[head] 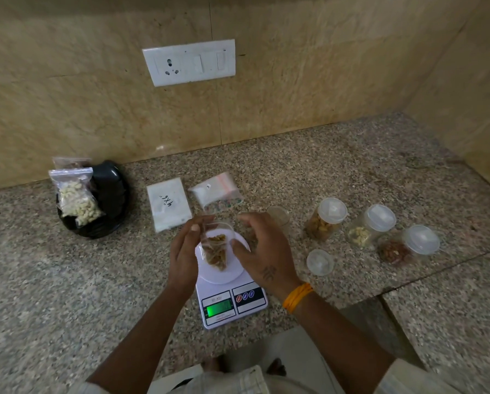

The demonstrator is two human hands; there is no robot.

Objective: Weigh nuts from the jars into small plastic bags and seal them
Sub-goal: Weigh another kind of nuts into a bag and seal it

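Speckled granite counter (pixel 351 166), meeting a tan stone wall at the far edge. Centre near: white digital kitchen scale (pixel 232 304), display lit green, digits unreadable. On its round platform stands the small plastic bag (pixel 216 251), part-filled with golden-brown pieces, probably raisins; its long axis runs near to far, mouth pointing up and away, closed bottom nearest the display. The left hand (pixel 184 254) pinches the bag's left lip between thumb and fingers; the right hand (pixel 262 248) hovers over the right lip, fingers loosely curled, whether it touches the bag cannot be told. Right: open jar (pixel 279 217) partly behind the right hand, three lidded jars (pixel 324 220) of assorted nuts, one loose lid (pixel 320 262). Far left: black tray (pixel 110 200) holding a sealed bag of cashews (pixel 77 199). Centre far: packs of empty bags (pixel 169 206).

Risk, judged: hand pressure on the bag would falsify the reading; releasing the lip could let the bag slump and spill its contents onto the platform.
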